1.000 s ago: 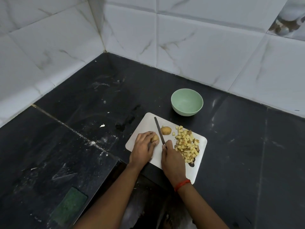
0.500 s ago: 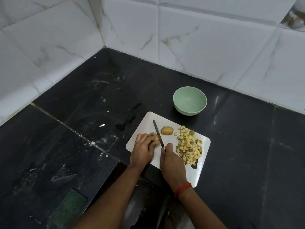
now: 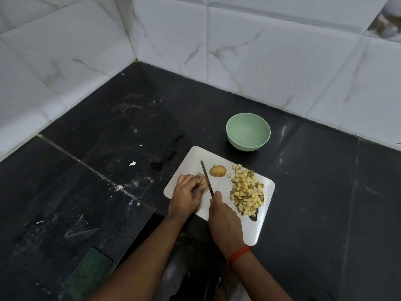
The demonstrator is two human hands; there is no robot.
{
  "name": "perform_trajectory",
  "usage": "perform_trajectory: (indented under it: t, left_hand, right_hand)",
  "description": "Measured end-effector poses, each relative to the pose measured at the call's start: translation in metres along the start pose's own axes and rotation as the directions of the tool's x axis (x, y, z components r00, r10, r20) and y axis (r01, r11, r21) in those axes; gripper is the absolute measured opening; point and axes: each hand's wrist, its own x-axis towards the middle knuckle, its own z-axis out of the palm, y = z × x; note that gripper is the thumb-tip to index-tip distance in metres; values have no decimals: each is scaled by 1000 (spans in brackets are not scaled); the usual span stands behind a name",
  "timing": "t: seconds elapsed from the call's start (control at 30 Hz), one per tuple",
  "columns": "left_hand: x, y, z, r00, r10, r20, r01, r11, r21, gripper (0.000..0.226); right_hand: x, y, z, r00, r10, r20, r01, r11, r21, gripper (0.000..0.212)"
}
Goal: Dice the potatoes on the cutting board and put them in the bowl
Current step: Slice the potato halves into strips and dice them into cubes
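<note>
On the white cutting board (image 3: 263, 227), the left hand (image 3: 186, 197) grips a potato piece (image 3: 203, 180) at the board's left side, while the right hand (image 3: 223, 222) grasps a knife (image 3: 207, 178) just right of it. A whole potato (image 3: 217, 171) and a diced pile (image 3: 247, 190) lie further right; the green bowl (image 3: 248, 131) stands on the dark surface (image 3: 108, 148) just beyond.

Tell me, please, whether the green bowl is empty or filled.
Empty: the green bowl shows only its bare inside; the diced potato lies on the cutting board.
</note>
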Motion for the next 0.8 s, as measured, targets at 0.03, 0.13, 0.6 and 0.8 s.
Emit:
perform_trajectory:
  t: [0.03, 0.13, 0.6, 0.8]
  left_hand:
    - [0, 0, 0, 1000, -3, -1, 3, 1000, -4, 30]
    - [1, 2, -1, 1000, -16, -13, 16, 1000, -17, 26]
    - [0, 0, 2, 999, -24, -30, 24, 1000, 19, 13]
    - [-1, -1, 5, 999, -28, -38, 29, 999, 16, 21]
  right_hand:
    - [1, 0, 0, 1000, -2, 8, 2, 1000, -4, 9]
    - [9, -2, -2, 999, -11, 48, 13, 999, -42, 19]
    - [-15, 8, -2, 989, -30, 146, 45, 994, -99, 28]
    - [-77, 36, -14, 994, 12, 113, -11, 1000, -10, 7]
